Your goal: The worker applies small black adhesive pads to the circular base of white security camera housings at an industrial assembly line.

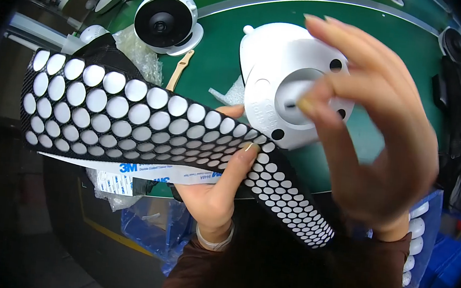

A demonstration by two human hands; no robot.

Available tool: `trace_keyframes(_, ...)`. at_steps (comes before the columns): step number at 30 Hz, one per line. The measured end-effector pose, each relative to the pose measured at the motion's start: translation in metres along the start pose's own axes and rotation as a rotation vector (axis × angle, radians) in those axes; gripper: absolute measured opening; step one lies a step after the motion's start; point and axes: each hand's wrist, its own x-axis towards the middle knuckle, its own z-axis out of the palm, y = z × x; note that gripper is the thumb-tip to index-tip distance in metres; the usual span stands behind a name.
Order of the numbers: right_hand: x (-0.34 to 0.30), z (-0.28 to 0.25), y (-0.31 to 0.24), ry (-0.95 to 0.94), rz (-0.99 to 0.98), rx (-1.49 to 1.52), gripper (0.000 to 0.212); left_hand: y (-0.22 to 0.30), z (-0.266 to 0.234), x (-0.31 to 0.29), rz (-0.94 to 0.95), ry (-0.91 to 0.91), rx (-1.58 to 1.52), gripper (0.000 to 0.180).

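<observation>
My left hand (212,197) grips a long black strip (257,134) set with rows of white round dots, its thumb pressing on top near a fold. The strip spreads out to the left and hangs down to the right. A white backing tape with blue print (184,174) shows along its lower edge. Beyond it lies a white device base (266,48), underside up, with black round pads around a central recess. Over that recess is my right hand (380,124), blurred, thumb and forefinger pinched together and other fingers raised. What they hold, if anything, cannot be made out.
A white camera with a black front (163,25) stands at the back left of the green table (225,17). A wooden stick (181,69) and bubble wrap (142,54) lie near it. Another camera (454,44) is at the far right. White rounded parts (415,245) line a blue bin.
</observation>
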Motion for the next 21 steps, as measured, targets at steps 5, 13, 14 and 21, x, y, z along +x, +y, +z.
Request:
trace_keyframes(5,0.015,0.004,-0.002,-0.19,0.187,-0.064,0.008,0.007,0.011,0.0,-0.026,0.082,0.013,0.043)
trace_keyframes(13,0.019,0.007,-0.008,-0.217,0.173,-0.084,0.008,0.004,0.011,0.001,0.018,0.053,-0.045,0.044)
trace_keyframes(14,0.019,0.007,-0.009,-0.225,0.222,-0.095,0.008,0.003,0.011,0.001,0.026,0.066,-0.047,0.044)
trace_keyframes(21,0.017,0.01,-0.005,-0.216,0.156,-0.106,0.008,0.004,0.013,0.001,0.002,0.067,-0.094,0.033)
